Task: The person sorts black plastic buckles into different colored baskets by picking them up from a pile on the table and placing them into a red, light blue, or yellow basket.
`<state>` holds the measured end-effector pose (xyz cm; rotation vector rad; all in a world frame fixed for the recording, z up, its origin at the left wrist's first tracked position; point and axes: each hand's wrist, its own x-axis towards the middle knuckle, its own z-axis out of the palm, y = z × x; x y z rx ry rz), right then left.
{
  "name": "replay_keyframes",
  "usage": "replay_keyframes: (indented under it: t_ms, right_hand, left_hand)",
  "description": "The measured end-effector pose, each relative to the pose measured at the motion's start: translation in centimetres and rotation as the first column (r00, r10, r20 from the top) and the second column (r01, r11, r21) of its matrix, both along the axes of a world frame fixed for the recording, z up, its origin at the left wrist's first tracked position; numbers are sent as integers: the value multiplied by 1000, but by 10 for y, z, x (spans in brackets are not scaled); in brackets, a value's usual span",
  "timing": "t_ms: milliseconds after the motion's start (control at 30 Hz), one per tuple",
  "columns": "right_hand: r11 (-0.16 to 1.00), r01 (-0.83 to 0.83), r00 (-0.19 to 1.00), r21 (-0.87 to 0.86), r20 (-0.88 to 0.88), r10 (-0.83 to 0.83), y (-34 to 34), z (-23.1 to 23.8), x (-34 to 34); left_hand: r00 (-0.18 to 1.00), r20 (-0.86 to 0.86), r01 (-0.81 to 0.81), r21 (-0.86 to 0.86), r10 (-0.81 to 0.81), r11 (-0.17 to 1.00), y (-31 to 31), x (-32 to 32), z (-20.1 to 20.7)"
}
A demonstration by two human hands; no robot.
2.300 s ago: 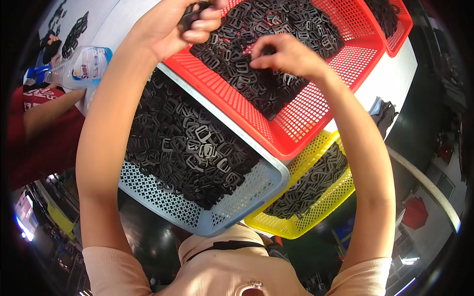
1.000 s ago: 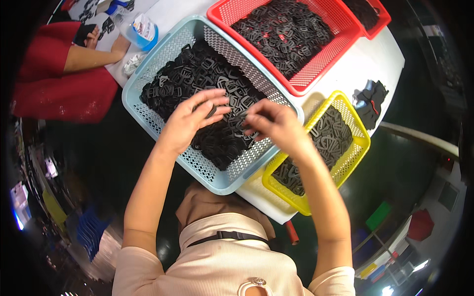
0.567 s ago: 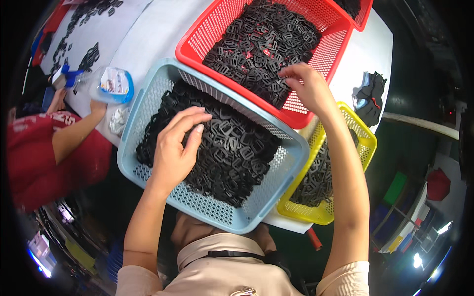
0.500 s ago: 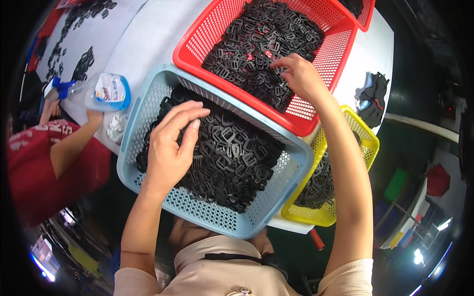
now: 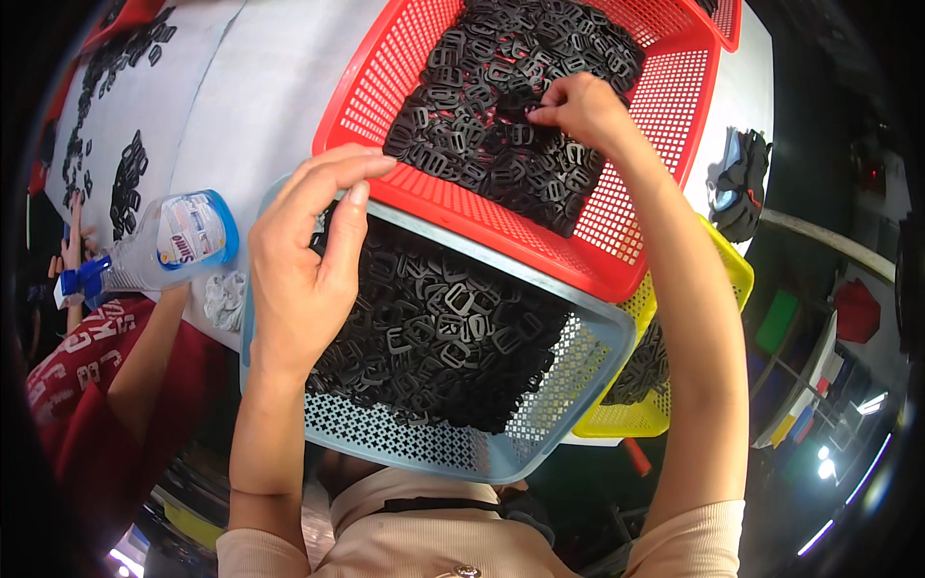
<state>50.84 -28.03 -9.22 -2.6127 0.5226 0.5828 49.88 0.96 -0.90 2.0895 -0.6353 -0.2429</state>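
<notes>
Black buckles (image 5: 453,140) are being fingered in the red basket (image 5: 347,116) by the right hand (image 5: 578,108).
The right fingertips are drawn into a near-closed pinch; whether a buckle is gripped cannot be told. The left hand (image 5: 306,246) is curved, thumb held apart from the fingers, nothing seen in it, above the edge of the blue basket (image 5: 578,376). Heaps are left in the red, blue and yellow (image 5: 626,419) baskets; how much has been done cannot be told. Both elbows are bent, the right forearm stretched over the yellow basket.
</notes>
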Motion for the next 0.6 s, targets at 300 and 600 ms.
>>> replay_keyframes:
  t_ms: [300, 600]
  right_hand:
    - [870, -487, 800, -71, 363, 478, 8, -12, -3]
    - [754, -654, 706, 63, 407, 579, 21, -17, 4]
  left_hand:
    - [993, 39, -109, -43, 110, 993, -31, 18, -2]
    - [981, -48, -191, -90, 187, 977, -34, 28, -17]
